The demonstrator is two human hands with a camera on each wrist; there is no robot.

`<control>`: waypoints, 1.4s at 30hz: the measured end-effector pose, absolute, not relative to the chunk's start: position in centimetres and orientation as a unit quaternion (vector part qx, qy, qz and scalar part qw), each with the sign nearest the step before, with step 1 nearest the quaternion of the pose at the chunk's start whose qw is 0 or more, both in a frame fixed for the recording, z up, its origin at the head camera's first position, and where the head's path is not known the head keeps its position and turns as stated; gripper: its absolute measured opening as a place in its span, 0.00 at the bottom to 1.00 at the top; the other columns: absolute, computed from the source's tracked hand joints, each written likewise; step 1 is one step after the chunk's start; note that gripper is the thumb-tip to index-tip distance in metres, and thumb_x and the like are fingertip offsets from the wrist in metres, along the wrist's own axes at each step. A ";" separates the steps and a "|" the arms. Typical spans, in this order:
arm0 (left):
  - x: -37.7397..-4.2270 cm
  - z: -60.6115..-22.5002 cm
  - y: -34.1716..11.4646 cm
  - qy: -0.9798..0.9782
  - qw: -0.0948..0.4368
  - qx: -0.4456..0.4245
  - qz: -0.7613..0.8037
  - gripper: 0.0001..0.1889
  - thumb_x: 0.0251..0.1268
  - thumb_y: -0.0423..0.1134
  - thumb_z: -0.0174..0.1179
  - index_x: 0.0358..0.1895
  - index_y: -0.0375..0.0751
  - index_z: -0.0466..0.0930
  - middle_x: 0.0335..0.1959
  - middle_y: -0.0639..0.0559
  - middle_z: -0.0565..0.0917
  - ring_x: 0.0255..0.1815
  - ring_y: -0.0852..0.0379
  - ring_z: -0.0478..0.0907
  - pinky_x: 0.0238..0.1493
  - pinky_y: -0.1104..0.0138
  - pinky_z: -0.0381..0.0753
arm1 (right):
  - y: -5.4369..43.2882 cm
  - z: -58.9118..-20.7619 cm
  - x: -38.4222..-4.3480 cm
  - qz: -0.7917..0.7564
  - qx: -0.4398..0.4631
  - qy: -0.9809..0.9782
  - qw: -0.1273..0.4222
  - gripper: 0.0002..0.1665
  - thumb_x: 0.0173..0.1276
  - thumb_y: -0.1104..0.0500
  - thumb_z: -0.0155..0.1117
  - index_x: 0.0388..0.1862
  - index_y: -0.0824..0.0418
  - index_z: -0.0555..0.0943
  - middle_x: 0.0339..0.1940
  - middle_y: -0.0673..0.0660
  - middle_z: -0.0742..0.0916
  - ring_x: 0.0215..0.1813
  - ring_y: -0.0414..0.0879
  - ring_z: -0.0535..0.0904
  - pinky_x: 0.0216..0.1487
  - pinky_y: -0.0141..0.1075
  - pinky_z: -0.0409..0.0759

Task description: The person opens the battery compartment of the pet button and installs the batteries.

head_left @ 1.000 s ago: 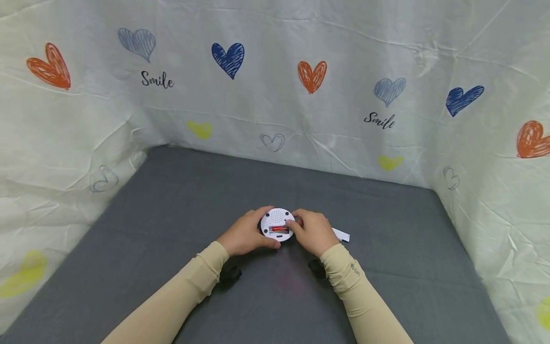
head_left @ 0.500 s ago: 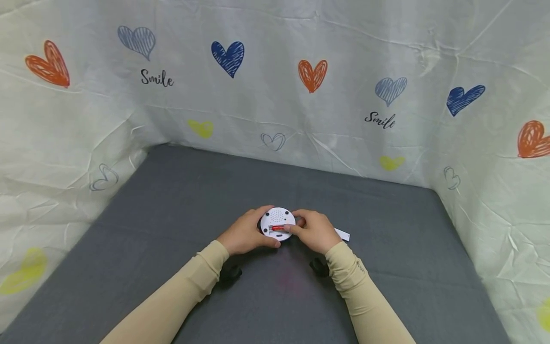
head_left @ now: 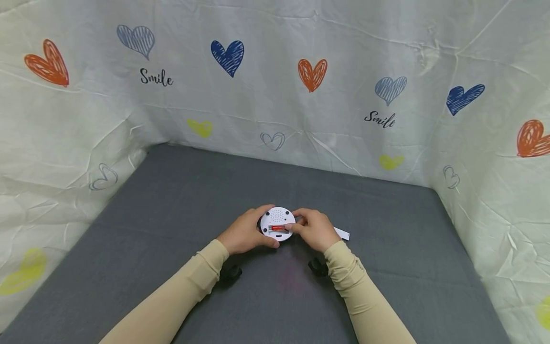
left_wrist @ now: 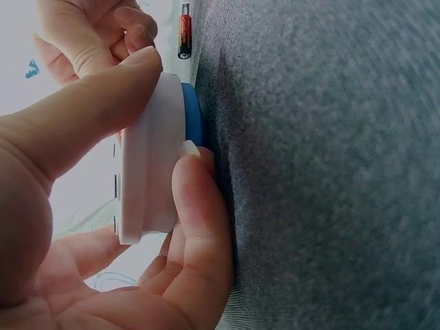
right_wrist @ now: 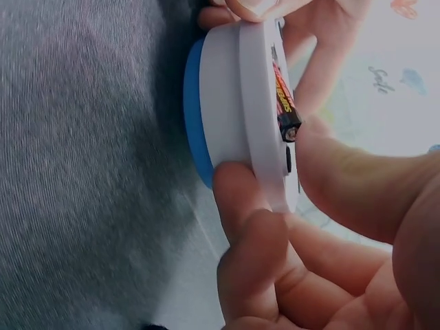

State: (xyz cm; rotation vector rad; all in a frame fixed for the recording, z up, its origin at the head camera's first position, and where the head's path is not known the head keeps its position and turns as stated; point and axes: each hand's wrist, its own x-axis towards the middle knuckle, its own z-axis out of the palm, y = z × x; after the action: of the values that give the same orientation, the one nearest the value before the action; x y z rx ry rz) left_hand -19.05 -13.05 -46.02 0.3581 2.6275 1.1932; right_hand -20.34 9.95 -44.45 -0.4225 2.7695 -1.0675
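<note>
White and round, a gadget [head_left: 277, 216] is sitting slot-up between two hands, its blue base facing the grey counter [head_left: 215, 191]; I cannot tell whether they are touching. The left hand [head_left: 247, 231] is gripping one side. The right hand [head_left: 315, 229] is pinching the opposite edge, its thumb resting at the end of a red battery [head_left: 278, 228], which is lying tilted in the slot. A white strip [head_left: 342, 234] and a second battery [left_wrist: 184, 31] are lying beyond the right hand.
</note>
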 end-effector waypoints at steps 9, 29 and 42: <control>-19.1 -46.0 -13.0 0.899 0.115 0.128 0.404 0.56 0.49 0.47 0.88 0.84 0.48 0.68 0.68 0.40 0.81 0.61 0.47 0.79 0.62 0.51 0.79 | 9.7 -44.5 -20.3 -0.378 -0.107 0.916 0.084 0.20 0.71 0.54 0.78 0.56 0.61 0.88 0.27 0.49 0.89 0.29 0.41 0.78 0.35 0.35 0.73; -19.1 -46.0 -12.9 0.893 0.118 0.124 0.417 0.58 0.46 0.47 0.90 0.84 0.51 0.68 0.72 0.42 0.81 0.63 0.48 0.79 0.60 0.55 0.79 | 9.8 -44.9 -20.5 -0.472 -0.088 0.869 0.118 0.20 0.64 0.60 0.80 0.53 0.61 0.84 0.19 0.48 0.83 0.29 0.40 0.80 0.33 0.34 0.72; -19.3 -46.3 -12.8 0.895 0.103 0.130 0.414 0.56 0.49 0.47 0.88 0.84 0.50 0.67 0.69 0.44 0.83 0.62 0.49 0.79 0.62 0.53 0.80 | 9.9 -44.9 -20.4 -0.401 -0.109 0.905 0.091 0.19 0.69 0.53 0.78 0.55 0.56 0.84 0.22 0.48 0.84 0.27 0.41 0.75 0.33 0.36 0.70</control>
State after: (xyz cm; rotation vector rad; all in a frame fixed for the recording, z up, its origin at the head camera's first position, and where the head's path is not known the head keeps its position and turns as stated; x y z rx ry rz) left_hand -19.34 -12.80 -46.33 0.3829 2.6412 1.2223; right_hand -20.35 9.89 -44.88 -0.3249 2.6889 -1.1907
